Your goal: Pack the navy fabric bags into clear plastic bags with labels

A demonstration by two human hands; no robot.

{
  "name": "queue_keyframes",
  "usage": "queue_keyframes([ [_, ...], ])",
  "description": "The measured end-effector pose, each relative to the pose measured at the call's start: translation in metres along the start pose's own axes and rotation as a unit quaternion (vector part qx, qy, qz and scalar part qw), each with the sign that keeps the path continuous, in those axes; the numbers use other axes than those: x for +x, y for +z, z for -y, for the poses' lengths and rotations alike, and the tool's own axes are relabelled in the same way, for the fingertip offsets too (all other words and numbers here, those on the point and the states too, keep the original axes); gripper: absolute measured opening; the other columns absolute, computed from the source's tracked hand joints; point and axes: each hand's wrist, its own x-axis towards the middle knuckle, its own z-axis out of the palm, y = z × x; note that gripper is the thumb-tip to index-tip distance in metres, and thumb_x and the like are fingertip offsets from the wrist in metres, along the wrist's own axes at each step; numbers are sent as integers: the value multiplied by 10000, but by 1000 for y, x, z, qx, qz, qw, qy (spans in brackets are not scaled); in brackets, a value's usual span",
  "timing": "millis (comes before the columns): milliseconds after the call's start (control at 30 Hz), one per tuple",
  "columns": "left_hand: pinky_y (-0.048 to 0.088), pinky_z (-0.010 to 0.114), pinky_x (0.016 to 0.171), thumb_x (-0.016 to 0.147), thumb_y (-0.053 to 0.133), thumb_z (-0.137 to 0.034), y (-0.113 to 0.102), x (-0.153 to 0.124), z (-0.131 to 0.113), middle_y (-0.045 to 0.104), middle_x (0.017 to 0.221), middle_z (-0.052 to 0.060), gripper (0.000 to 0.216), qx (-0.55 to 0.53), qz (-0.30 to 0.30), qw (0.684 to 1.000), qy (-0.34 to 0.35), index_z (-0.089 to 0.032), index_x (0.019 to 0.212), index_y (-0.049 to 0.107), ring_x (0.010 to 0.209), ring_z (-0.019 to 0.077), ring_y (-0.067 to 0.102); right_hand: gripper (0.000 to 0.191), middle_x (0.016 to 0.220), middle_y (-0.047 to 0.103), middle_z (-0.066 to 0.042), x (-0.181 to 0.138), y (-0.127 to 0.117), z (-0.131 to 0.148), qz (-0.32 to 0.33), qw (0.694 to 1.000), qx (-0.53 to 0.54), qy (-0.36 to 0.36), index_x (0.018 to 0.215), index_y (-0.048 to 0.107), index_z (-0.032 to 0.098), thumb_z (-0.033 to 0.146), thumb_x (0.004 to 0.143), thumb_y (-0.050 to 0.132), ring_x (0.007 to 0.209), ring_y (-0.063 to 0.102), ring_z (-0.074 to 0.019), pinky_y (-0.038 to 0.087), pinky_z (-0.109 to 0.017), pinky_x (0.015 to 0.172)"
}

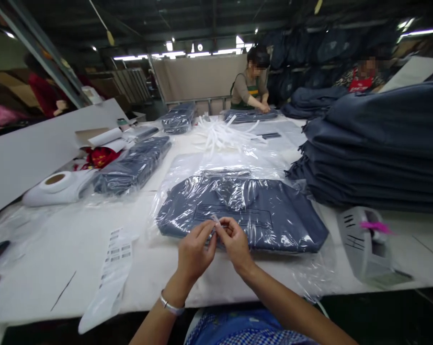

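A folded dark blue garment in a clear plastic bag (pixel 259 211) lies on the white table (pixel 58 258) in front of me. Both hands meet just above its near edge. My left hand (pixel 193 251) and my right hand (pixel 234 242) pinch a tiny pale piece (pixel 215 219) between their fingertips; it is too small to name. A bracelet sits on my left wrist.
A strip of barcode stickers (pixel 112 268) hangs over the near edge at left. A grey tape dispenser (pixel 363 244) stands right. A tall stack of dark garments (pixel 381 143) fills the right. Bagged garments (pixel 133 165), a white roll (pixel 54 184) and white strips (pixel 223 134) lie farther off. A person (pixel 250 84) works at the far end.
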Motion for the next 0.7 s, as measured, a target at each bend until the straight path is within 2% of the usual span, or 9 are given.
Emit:
queue_keyframes([
  [100, 552, 302, 892, 926, 546, -225, 6, 24, -9, 700, 1162, 53, 252, -105, 30, 994, -23, -247, 1154, 650, 1049, 183, 662, 311, 852, 661, -20, 13, -26, 17, -14, 998, -54, -15, 952, 635, 190, 477, 835, 666, 716, 603, -149, 479, -250, 631],
  [233, 566, 267, 744, 915, 583, -309, 15, 62, -7, 699, 1136, 61, 262, -204, 36, 972, -110, -234, 1154, 657, 913, 161, 675, 301, 789, 637, -6, 38, -57, 34, 17, 994, -109, -7, 894, 649, 179, 472, 829, 664, 648, 573, -131, 459, -248, 603],
  [400, 555, 283, 767, 823, 688, -325, 37, 105, 8, 744, 957, 46, 306, -298, 153, 925, -179, -204, 1105, 692, 856, 173, 692, 314, 735, 636, -5, 75, -85, 48, 86, 979, -187, 3, 873, 661, 171, 478, 809, 664, 617, 572, -137, 457, -255, 579],
  [467, 548, 293, 784, 804, 696, -323, 46, 118, 16, 746, 899, 44, 324, -318, 171, 913, -191, -185, 1098, 692, 827, 174, 691, 299, 768, 663, -17, 91, -92, 51, 105, 968, -230, -2, 879, 671, 170, 461, 812, 654, 621, 579, -135, 450, -250, 571],
  [600, 531, 296, 763, 779, 691, -307, 63, 136, 30, 745, 849, 44, 426, -309, 199, 907, -204, -161, 1178, 647, 794, 178, 686, 315, 732, 680, 10, 124, -99, 52, 117, 945, -305, 2, 1048, 653, 181, 348, 782, 677, 577, 564, -118, 416, -229, 552],
  [700, 517, 295, 729, 775, 675, -304, 72, 141, 39, 749, 833, 41, 443, -268, 226, 911, -216, -168, 1195, 636, 767, 183, 685, 181, 655, 655, 23, 144, -102, 47, 143, 922, -359, 9, 931, 671, 173, 284, 790, 645, 558, 556, -113, 390, -222, 545],
])
